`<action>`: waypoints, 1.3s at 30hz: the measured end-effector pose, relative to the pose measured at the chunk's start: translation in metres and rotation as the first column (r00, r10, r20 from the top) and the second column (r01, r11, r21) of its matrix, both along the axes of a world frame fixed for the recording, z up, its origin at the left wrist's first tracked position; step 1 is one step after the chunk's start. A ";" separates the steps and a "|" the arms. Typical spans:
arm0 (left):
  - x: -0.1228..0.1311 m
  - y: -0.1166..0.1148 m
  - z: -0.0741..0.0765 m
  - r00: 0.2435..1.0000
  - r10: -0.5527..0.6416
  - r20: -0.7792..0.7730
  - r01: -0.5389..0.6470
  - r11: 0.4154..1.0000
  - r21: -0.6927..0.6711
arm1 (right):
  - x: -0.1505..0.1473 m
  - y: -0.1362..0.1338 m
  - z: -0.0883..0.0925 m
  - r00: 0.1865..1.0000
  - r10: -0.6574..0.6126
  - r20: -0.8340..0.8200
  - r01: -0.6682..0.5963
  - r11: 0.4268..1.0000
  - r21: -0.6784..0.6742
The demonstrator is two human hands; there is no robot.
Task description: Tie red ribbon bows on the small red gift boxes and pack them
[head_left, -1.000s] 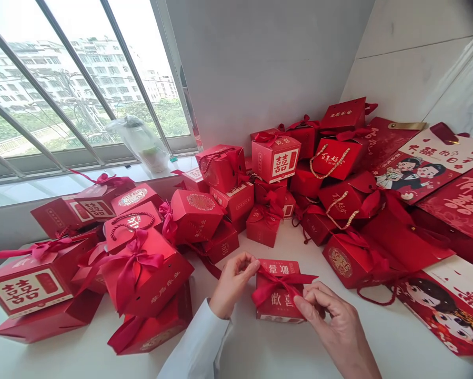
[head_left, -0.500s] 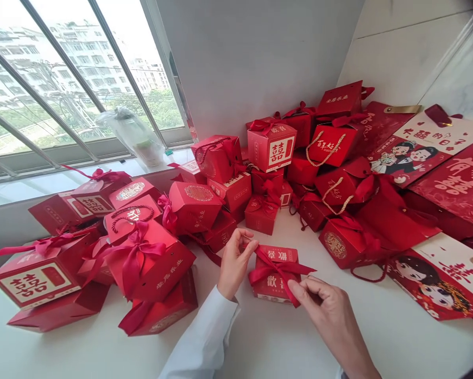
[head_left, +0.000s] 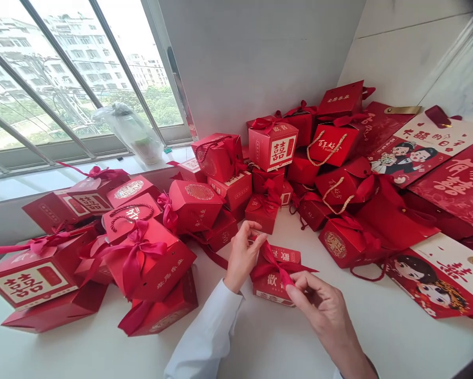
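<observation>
Midway along the near part of the table [head_left: 255, 345], one box [head_left: 273, 288] sits between the person's left hand [head_left: 242, 255] and right hand [head_left: 319, 297], a ribbon [head_left: 275, 261] across its top. Over to the left, boxes [head_left: 149, 266] stand stacked on one another; behind, a second heap [head_left: 273, 148] reaches back towards the wall [head_left: 260, 63]. Paper bags [head_left: 453, 184] overlap along the right. Past the left-hand stack, a bagged cup [head_left: 151, 152] stands on the windowsill [head_left: 54, 179], before the bars [head_left: 126, 72].

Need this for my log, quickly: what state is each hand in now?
Left hand: closed, pinching the red ribbon on the small box.
Right hand: closed, pinching another part of that ribbon.
</observation>
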State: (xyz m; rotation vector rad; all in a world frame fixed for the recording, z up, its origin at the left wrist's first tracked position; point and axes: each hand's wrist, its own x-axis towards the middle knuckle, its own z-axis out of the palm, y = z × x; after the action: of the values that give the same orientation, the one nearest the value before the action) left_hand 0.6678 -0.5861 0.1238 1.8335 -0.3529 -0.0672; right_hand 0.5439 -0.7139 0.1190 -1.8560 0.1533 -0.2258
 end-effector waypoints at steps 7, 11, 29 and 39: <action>0.004 -0.001 -0.002 0.999 0.040 0.010 -0.041 0.996 0.076 | 0.001 0.002 -0.001 0.970 0.109 -0.218 -0.003 0.899 0.437; 0.007 -0.002 -0.002 0.999 0.045 0.022 -0.046 0.997 0.069 | -0.002 0.004 0.004 0.966 0.132 -0.221 -0.008 0.874 0.485; 0.017 -0.007 -0.007 0.994 0.032 0.100 -0.041 0.995 0.089 | -0.004 0.012 -0.010 0.992 0.112 -0.061 -0.079 0.913 0.401; 0.015 -0.009 -0.007 0.993 0.002 0.115 -0.016 0.993 0.119 | -0.008 0.015 -0.012 0.991 -0.007 -0.130 0.060 0.912 0.405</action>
State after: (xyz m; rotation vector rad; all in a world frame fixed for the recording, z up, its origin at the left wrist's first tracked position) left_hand 0.6827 -0.5950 0.1165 1.9625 -0.4289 0.0239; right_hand 0.5359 -0.6985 0.1070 -1.4494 0.2975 -0.0901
